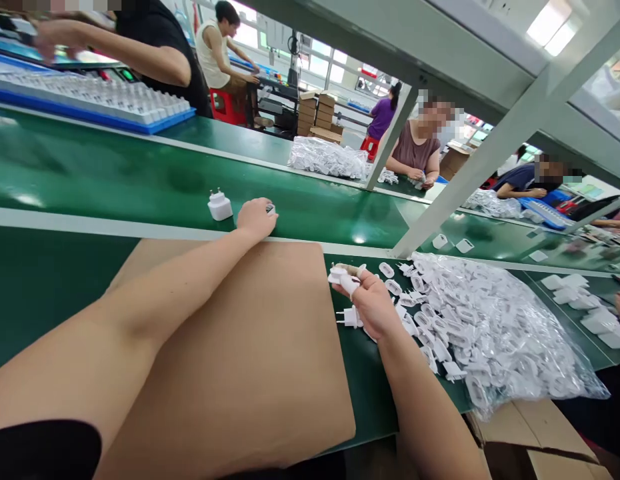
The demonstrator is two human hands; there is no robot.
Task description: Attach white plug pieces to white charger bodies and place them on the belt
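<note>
My left hand [257,220] reaches over onto the green conveyor belt, its fingers closed around a small white charger piece [271,209] that is mostly hidden. Just left of it a white charger [221,206] stands on the belt with its two pins upward. Over the right edge of the brown cardboard sheet [270,333], my right hand [373,303] pinches a white plug part [343,277]. Below that hand another white plug part [349,317] lies on the green table, pins pointing left. A pile of loose white plug parts [440,327] spreads to the right, partly in a clear plastic bag [535,340].
A slanted white metal post [455,180] rises beyond the pile. White housings [573,290] lie at the far right, and a cardboard box [540,433] sits below the table edge. Across the belt are a blue tray [155,123] of white parts and several people at work.
</note>
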